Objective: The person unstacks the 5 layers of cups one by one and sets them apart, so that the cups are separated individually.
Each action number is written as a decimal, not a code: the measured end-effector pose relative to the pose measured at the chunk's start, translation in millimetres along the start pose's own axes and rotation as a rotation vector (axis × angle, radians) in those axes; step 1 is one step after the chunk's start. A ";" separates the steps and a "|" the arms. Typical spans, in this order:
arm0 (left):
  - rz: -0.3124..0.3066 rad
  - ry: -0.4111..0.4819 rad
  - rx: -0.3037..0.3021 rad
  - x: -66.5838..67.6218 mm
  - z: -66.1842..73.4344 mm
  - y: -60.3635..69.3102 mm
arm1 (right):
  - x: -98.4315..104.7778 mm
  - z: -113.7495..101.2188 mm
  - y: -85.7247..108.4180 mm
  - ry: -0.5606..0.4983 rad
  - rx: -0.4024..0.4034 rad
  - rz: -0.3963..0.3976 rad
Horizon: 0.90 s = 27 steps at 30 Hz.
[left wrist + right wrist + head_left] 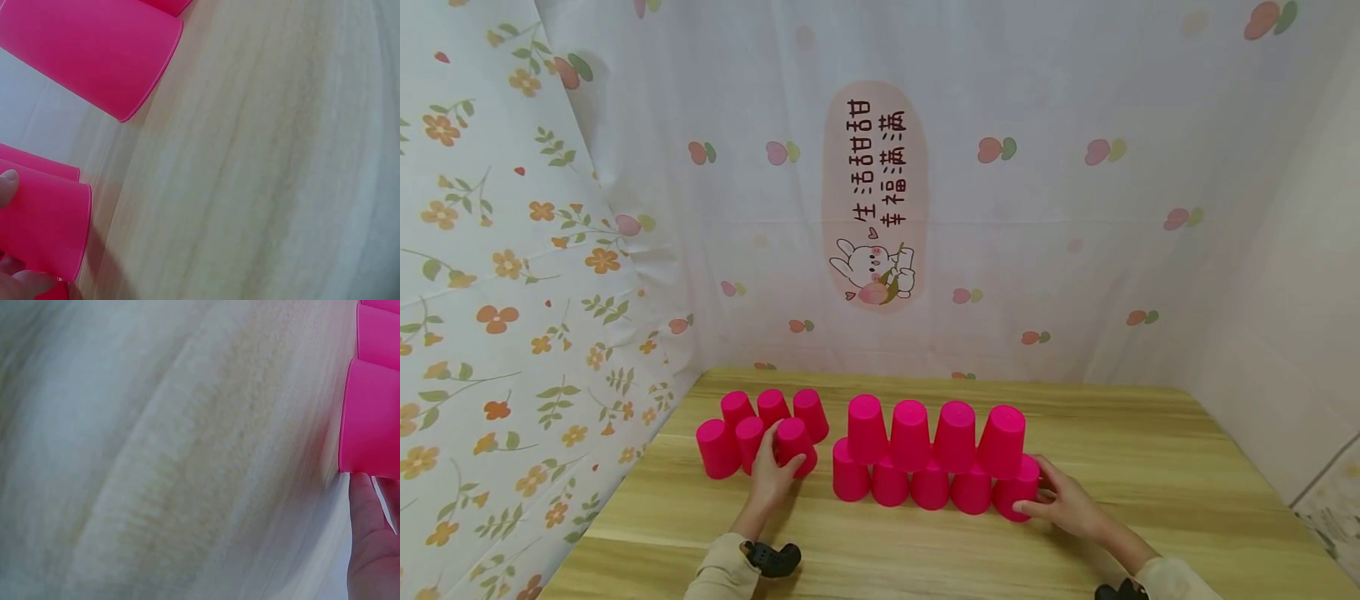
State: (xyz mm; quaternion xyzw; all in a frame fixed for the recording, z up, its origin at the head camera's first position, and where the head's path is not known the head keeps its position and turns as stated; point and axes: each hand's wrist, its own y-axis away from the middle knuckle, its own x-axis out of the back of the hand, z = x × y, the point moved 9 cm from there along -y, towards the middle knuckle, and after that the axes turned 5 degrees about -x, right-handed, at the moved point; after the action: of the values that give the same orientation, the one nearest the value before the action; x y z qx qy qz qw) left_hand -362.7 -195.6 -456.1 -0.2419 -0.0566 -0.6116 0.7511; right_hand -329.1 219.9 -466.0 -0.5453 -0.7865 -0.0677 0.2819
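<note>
Upside-down pink cups fill the table's middle and left. In the head view, my left hand (771, 475) grips a pink cup (793, 442) at the front right of the left group, thumb and fingers on opposite sides. The left wrist view shows part of that cup (44, 219) between the fingertips. To the right stands a two-level row, with upper cups (955, 437) resting across the lower cups (930, 490). My right hand (1071, 504) holds the lower row's rightmost cup (1018, 487) at its side, thumb in front. That cup (372, 419) shows at the right wrist view's edge.
More upside-down cups (717, 450) stand close around the left hand. The wooden table (1150, 450) extends right of the row and in front of it. A printed cloth (1037, 250) hangs behind the table, and a flowered cloth (497, 333) hangs at the left.
</note>
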 end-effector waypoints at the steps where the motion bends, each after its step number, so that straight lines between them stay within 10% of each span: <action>1: 0.002 0.010 0.006 0.4 -0.8 0.1 | 0.1 0.1 -0.3 0.002 0.001 0.001; 13: 0.020 0.119 -0.063 9.3 17.2 -1.3 | -0.9 -1.1 0.0 -0.004 -0.010 -0.009; 21: -0.046 0.115 -0.193 11.8 82.6 -10.7 | 1.1 -1.5 2.0 0.012 -0.014 0.018; 27: -0.171 0.197 -0.358 -12.1 137.6 -9.3 | 0.4 -1.9 1.8 0.018 -0.023 0.015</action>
State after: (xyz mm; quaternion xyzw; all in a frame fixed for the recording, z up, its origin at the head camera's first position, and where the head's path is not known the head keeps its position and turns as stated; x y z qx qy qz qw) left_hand -345.5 -126.5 -337.4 -0.3048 0.1066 -0.6941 0.6434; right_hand -326.9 220.1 -464.5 -0.5536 -0.7791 -0.0797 0.2831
